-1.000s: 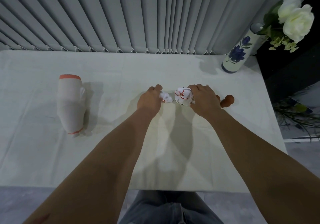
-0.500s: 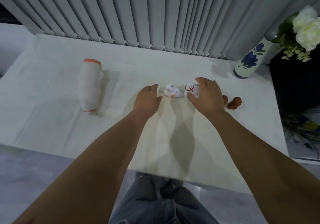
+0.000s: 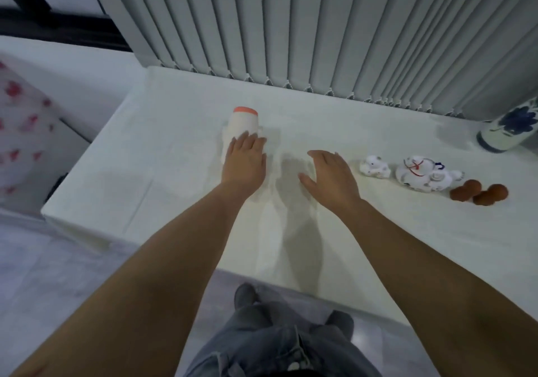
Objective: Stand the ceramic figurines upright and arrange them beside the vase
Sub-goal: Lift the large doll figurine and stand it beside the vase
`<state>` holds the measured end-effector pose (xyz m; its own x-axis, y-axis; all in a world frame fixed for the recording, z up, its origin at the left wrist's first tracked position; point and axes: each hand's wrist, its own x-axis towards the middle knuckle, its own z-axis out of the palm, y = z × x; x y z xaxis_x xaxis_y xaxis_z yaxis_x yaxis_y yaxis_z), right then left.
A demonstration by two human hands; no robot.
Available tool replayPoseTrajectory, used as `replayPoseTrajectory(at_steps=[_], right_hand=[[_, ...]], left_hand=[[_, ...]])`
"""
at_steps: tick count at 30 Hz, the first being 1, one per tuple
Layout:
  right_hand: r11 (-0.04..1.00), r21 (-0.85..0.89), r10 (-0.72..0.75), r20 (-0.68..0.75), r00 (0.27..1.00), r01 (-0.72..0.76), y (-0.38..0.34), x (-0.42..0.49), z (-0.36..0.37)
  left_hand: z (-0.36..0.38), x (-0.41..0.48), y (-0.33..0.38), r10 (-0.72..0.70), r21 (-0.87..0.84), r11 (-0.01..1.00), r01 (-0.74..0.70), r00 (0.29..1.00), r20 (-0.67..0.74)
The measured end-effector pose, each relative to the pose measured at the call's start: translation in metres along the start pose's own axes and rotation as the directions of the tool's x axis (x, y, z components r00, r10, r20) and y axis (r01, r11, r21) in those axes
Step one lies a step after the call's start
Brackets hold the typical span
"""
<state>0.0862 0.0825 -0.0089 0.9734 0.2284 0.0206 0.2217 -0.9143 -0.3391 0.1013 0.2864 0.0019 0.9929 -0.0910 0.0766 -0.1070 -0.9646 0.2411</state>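
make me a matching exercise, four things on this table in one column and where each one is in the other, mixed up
Things:
1. large white figurine with orange end
2. small white figurine
3. brown figurines
4. blue-flowered vase

Places:
A. far right edge of view, by the blinds
B. under the left hand
C. just right of the right hand
D. right end of the row, in front of the vase

Pairs: 1-B, 2-C, 3-D, 4-A
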Motion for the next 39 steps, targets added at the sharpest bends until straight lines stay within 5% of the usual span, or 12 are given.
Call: replayPoseTrajectory(at_steps=[4,9,14,20,27,39], right_hand=[[0.998,0.051,0.036,0.064,0.997,-0.039,-0.056,0.024,0.021],[0.989,0.073,0.118,0.123,0.985,-0.128,-0.107,0.036,0.047],[0.976,-0.012,0.218,0.001,0.976,-0.218,-0.141,0.039,0.068],[0.928,0.012,0.368,0.114,0.923,-0.372,-0.146,0.057,0.065],[0.921,-0.014,0.389,0.094,0.916,-0.389,-0.134,0.062,0.063],[0.91,0.193,0.371,0.019,0.928,-0.368,-0.12,0.089,-0.014]], left_hand=[[-0.013,0.01,-0.052,0.015,0.045,0.999,-0.014,1.0,-0.002],[-0.016,0.015,-0.097,0.128,0.169,0.973,-0.156,0.977,0.169],[-0.011,0.017,-0.115,0.22,0.226,0.934,-0.278,0.943,0.248],[-0.005,0.029,-0.117,0.282,0.252,0.906,-0.341,0.929,0.24],[0.0,0.038,-0.114,0.314,0.263,0.891,-0.371,0.92,0.236],[-0.005,0.053,-0.096,0.205,-0.037,0.979,-0.203,0.975,0.083]])
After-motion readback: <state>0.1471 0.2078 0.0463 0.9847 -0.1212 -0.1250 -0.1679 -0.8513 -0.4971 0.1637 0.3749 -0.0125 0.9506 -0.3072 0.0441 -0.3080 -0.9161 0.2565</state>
